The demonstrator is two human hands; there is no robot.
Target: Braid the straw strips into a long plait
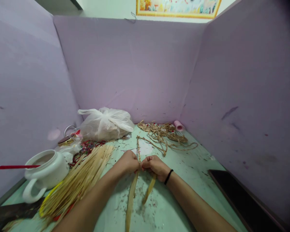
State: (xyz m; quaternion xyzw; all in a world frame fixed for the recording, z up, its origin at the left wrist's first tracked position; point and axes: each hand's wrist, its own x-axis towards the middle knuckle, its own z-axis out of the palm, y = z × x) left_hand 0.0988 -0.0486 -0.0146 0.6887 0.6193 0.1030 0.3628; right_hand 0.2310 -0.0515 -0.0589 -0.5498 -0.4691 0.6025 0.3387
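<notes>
My left hand (pixel 129 162) and my right hand (pixel 156 166) meet over the middle of the table, fingertips nearly touching. Both pinch a thin straw cord (pixel 138 149), twisted or braided, at its near end. From there the cord runs away from me, bends and angles right across the table. A long flat straw strip (pixel 130 206) hangs toward me from below my left fingers. Another, shorter strip (pixel 149 190) comes out beneath my right hand. The exact crossing of the strips is hidden by my fingers. A black band circles my right wrist.
Left lie a bundle of dry straw strips (pixel 84 175), a white ceramic pot (pixel 50 170) with a red stick across it, and a knotted white plastic bag (pixel 106 124). Behind are beaded straw cords (pixel 163 132) and a pink spool (pixel 179 126). A dark flat panel (pixel 239 193) lies right. Lilac partitions enclose the table.
</notes>
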